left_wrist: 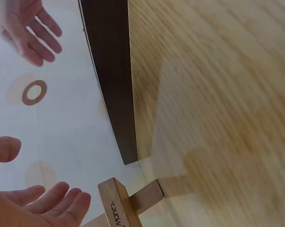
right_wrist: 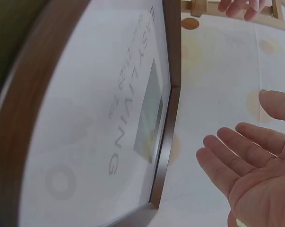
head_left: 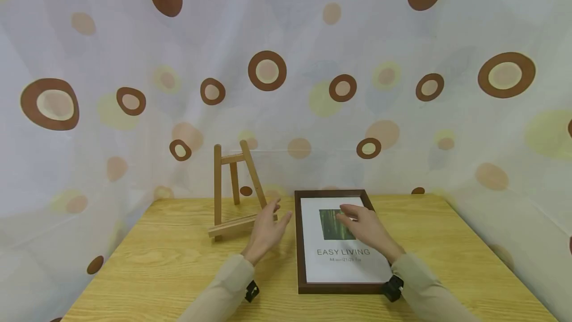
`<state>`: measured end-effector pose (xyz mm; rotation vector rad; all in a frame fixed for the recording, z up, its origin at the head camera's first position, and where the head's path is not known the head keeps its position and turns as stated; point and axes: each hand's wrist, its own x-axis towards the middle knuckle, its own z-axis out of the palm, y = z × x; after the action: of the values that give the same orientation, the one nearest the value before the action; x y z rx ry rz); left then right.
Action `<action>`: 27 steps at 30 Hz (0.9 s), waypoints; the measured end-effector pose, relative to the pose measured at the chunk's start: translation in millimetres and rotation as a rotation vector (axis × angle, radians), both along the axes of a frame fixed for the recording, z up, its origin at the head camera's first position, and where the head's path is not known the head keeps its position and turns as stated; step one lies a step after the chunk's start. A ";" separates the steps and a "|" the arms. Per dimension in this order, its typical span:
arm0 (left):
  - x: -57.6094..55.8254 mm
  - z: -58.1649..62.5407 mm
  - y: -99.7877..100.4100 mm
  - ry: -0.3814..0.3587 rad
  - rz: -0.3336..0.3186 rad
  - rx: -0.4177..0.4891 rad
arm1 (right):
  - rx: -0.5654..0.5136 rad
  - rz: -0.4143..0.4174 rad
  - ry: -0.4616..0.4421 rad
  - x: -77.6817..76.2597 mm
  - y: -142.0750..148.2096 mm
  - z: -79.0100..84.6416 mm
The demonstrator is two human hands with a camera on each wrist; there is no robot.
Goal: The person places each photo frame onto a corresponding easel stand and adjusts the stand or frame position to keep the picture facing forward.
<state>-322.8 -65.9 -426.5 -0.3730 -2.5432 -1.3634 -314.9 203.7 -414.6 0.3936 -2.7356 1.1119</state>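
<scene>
A small wooden easel (head_left: 217, 188) stands at the back left of the table. My left hand (head_left: 267, 230) is in front of its ledge, fingers relaxed and thumb apart, holding nothing. To the right lies a dark brown picture frame (head_left: 301, 242) with a white sheet reading "EASY LIVING" and a green picture. Above the frame hovers my right hand (head_left: 368, 230), with nothing in its grasp. In the right wrist view the palm of the right hand (right_wrist: 260, 170) faces up beside the frame (right_wrist: 173, 118), fingers loosely spread. The left wrist view shows the easel's ledge end (left_wrist: 118, 203) near my left fingers.
The light wood table (head_left: 147, 262) reaches back to a white curtain (head_left: 295, 24) patterned with brown and pale circles, which also hangs along both sides. A dark wrist camera (head_left: 252, 291) sits on the left sleeve and another (head_left: 393, 288) on the right.
</scene>
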 end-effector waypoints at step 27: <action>-13.0 -22.7 -10.3 -0.463 -0.259 0.415 | -0.472 -0.034 -0.454 3.3 78.9 -18.9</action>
<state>-335.8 -76.2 -449.2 -0.3449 -2.5049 -2.2497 -311.6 282.6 -433.5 0.0252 -2.6706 1.9766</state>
